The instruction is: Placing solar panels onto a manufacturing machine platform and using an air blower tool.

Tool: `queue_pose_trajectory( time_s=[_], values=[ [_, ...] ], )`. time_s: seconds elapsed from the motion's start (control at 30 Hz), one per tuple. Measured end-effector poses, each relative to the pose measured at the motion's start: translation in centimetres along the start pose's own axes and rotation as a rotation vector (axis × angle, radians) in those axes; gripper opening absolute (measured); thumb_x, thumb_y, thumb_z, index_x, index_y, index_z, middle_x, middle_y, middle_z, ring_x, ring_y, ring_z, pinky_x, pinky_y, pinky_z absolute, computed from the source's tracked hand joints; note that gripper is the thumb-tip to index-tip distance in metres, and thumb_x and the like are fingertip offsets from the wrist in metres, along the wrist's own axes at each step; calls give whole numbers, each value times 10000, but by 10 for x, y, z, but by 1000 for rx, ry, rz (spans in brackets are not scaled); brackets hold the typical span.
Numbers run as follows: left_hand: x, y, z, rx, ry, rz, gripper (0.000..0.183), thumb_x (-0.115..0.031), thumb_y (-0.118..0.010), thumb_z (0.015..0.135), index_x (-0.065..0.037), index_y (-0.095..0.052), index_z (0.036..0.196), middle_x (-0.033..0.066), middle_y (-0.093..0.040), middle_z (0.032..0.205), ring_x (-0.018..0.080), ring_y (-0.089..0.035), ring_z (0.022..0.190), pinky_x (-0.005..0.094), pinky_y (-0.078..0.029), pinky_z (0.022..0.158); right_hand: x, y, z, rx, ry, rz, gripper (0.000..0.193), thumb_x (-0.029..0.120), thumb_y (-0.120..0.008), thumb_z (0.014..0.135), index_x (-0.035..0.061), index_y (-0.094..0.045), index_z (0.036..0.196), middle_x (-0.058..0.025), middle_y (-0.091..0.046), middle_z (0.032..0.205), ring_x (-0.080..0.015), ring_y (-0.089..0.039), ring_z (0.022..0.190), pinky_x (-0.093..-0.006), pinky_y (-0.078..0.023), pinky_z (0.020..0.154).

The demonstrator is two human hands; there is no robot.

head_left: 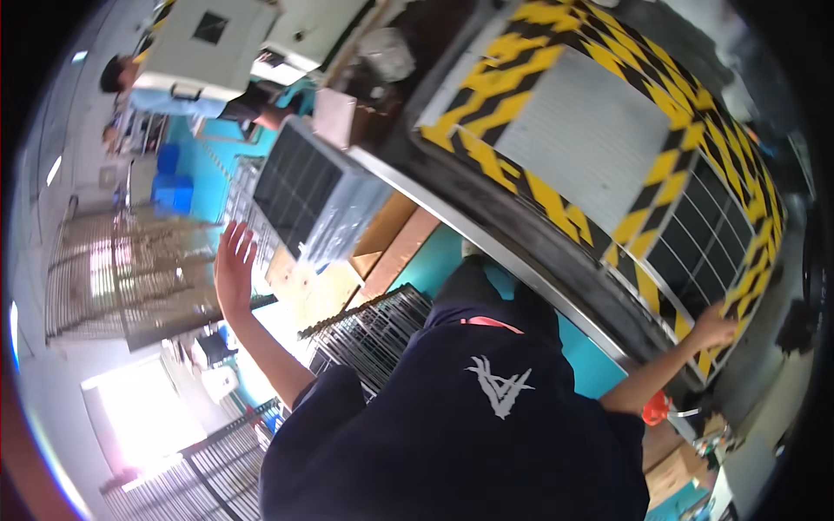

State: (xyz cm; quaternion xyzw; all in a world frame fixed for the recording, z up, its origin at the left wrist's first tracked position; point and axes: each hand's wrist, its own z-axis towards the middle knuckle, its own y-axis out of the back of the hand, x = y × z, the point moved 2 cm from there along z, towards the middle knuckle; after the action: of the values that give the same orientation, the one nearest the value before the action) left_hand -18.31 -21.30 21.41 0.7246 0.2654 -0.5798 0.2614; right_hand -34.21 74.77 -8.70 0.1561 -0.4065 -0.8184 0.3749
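My left hand (233,269) is raised, its fingers stretched out and nothing in them. Just beyond it stands a stack of dark gridded solar panels (300,184) with shiny silvery sides. Far to the right, my right hand (714,330) bends its fingers at the near corner of another dark solar panel (702,233) with pale grid lines. That panel lies on a worktop edged with yellow-and-black striped tape (556,208). Its fingertips are small and blurred.
A pale flat plate (584,130) lies within the striped tape. A metal rail (486,243) runs along the worktop's near side. Metal racks (373,334) stand beside my body. At the far left, a person (187,104) is partly hidden behind a large white box (204,43).
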Motion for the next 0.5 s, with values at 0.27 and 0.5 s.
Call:
queue_pose_trajectory(
  time_s=[0.27,0.5],
  values=[
    [67,98,134,-133,61,504,480,-341,-676,999,-76,-640,1398,54,-680,1278,174,-625,1160,355,-510,995,205,163,-116,346,194,570,672,425,-687,991,57,-455,1502,-271,-497,1413,-458,-467,1343,-565,-469,1052],
    [138,164,243,-206,76,892,830,-536,-777,875,52,-574,1424,233,-606,1432,333,-563,1355,404,-429,1128,281,217,-183,377,222,560,686,393,-634,1031,-5,-387,1532,-283,-458,1449,-477,-440,1372,-580,-462,1076]
  ],
)
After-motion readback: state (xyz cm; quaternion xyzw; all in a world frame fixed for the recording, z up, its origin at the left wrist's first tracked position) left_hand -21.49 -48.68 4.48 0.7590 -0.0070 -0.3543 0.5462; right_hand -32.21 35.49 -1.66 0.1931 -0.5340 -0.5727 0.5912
